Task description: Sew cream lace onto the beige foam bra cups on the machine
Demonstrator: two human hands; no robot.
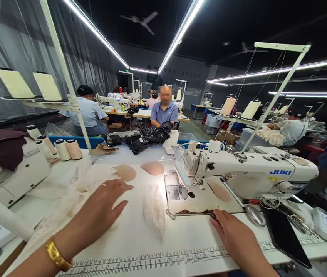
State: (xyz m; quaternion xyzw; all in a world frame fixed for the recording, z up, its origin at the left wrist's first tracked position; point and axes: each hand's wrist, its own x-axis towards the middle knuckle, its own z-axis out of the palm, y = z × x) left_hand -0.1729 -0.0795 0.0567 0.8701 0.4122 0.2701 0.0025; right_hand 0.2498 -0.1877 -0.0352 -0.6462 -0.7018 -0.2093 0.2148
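My left hand [105, 206] hovers over the white table, fingers stretched and apart, with nothing in it. Just beyond its fingertips lies a beige rounded fabric pad [125, 173], and a pinker pad [152, 168] is beside that. Between my hands is a piece of white lace fabric [154, 209]. At the front edge of the sewing machine's bed, my right hand [234, 234] is closed, its thumb and fingers pinching a small dark object that is mostly hidden. A third pad [218, 190] rests on the bed of the white sewing machine [255, 169], right of the needle area.
More lace [62, 207] spreads at left, near thread cones [62, 150]. A printed ruler [151, 259] runs along the front edge. On the right lie a black phone [286, 236] and a silver oval object [255, 215]. Opposite, a person [165, 109] handles a black plastic bag [151, 138].
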